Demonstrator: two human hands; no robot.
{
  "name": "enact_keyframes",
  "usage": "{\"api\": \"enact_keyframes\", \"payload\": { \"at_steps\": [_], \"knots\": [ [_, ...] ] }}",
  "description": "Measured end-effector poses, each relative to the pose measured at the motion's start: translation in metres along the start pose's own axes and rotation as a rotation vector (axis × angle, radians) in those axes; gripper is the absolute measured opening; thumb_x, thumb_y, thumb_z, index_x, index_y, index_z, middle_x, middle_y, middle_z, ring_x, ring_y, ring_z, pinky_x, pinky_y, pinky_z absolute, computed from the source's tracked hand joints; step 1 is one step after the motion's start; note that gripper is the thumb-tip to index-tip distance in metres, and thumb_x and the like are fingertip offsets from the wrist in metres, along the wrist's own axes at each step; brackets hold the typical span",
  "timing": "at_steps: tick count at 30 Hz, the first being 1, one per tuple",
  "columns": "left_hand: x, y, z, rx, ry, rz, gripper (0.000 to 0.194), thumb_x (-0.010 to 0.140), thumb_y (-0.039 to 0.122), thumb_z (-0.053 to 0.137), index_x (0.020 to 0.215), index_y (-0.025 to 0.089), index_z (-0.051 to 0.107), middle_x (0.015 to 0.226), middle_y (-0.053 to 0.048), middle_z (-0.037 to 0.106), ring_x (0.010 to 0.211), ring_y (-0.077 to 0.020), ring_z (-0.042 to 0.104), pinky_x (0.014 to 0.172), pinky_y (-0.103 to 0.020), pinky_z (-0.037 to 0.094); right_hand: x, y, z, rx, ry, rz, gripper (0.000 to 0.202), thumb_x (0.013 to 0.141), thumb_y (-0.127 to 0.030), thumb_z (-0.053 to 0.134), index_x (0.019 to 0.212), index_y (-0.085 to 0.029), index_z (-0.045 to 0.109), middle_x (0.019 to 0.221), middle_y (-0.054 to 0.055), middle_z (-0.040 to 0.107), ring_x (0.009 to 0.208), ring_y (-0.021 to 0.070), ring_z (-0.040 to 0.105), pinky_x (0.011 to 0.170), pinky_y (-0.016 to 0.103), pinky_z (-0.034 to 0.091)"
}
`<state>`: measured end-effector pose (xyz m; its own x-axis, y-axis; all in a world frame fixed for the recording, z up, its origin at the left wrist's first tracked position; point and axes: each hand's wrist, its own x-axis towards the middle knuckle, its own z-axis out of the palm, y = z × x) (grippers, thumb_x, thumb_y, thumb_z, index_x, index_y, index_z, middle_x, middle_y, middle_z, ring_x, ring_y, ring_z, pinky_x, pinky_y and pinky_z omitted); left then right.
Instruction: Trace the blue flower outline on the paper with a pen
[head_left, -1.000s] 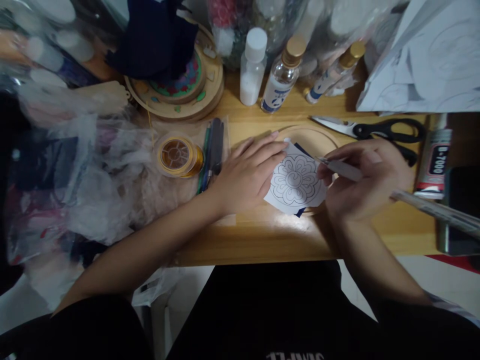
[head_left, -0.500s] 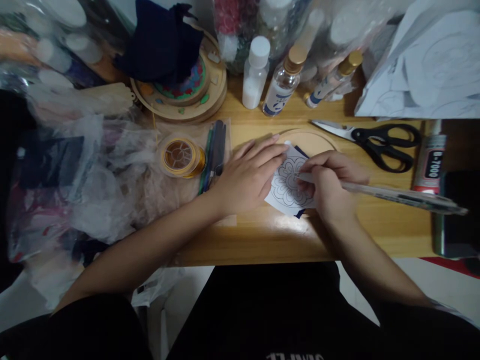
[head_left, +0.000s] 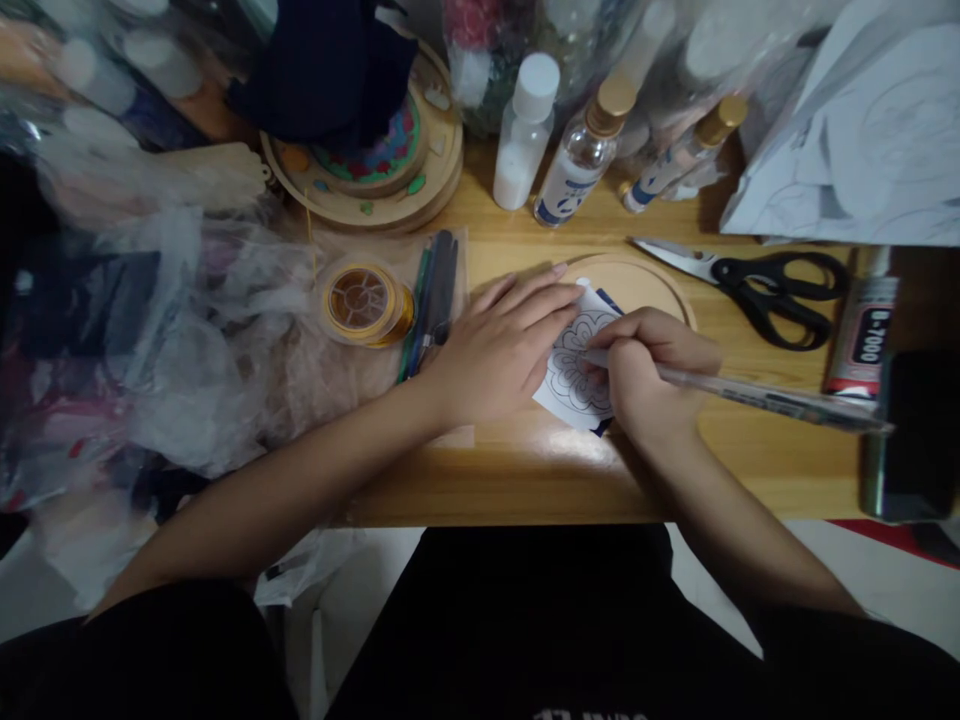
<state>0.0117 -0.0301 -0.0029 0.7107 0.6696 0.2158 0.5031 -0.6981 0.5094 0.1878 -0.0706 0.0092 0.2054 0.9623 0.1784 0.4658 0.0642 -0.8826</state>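
Note:
A sheet of white paper (head_left: pixel 568 388) printed with a flower outline lies on dark blue fabric (head_left: pixel 602 428), over a round wooden disc (head_left: pixel 637 280). My left hand (head_left: pixel 502 345) lies flat with fingers stretched out, its fingertips at the paper's upper left edge. In my right hand (head_left: pixel 652 375) is a slim pen (head_left: pixel 772 397), pinched near its point, with the tip at the flower's middle. The barrel slants away to the right. My right fingers hide the right side of the drawing.
Black-handled scissors (head_left: pixel 780 285) and a glue tube (head_left: pixel 862 330) lie to the right, beside a dark phone-like object (head_left: pixel 911 440). Small bottles (head_left: pixel 577 165) stand behind. A spool of golden thread (head_left: pixel 366 303), several pens (head_left: pixel 435 295) and crumpled plastic bags (head_left: pixel 225 370) are on the left.
My right hand and the pen have shifted slightly left across the flower drawing. My left hand stays flat in place. The whole view has moved a little.

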Motion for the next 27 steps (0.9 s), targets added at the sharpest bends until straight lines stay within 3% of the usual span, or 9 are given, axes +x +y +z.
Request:
{"api": "enact_keyframes", "payload": {
  "at_steps": [7, 27],
  "knots": [
    [0.0002, -0.0004, 0.003, 0.006, 0.036, 0.03, 0.042, 0.096, 0.01, 0.044, 0.135, 0.01, 0.059, 0.149, -0.013, 0.059, 0.149, -0.0289, 0.045, 0.12, -0.049, 0.037, 0.0006, 0.0047, 0.0022, 0.001, -0.063, -0.076, 0.018, 0.075, -0.012, 0.056, 0.069, -0.023, 0.068, 0.06, -0.004, 0.066, 0.053, 0.0116, 0.061, 0.056, 0.027, 0.051],
    [0.0015, 0.0004, 0.0007, -0.015, -0.012, -0.011, 0.044, 0.094, 0.01, 0.044, 0.135, 0.015, 0.059, 0.152, -0.011, 0.057, 0.151, -0.0267, 0.042, 0.123, -0.049, 0.034, 0.0012, 0.0019, 0.0026, -0.045, -0.048, -0.004, 0.018, 0.076, -0.015, 0.054, 0.069, -0.024, 0.069, 0.059, -0.003, 0.065, 0.054, 0.0133, 0.061, 0.057, 0.028, 0.052]
  ]
}}
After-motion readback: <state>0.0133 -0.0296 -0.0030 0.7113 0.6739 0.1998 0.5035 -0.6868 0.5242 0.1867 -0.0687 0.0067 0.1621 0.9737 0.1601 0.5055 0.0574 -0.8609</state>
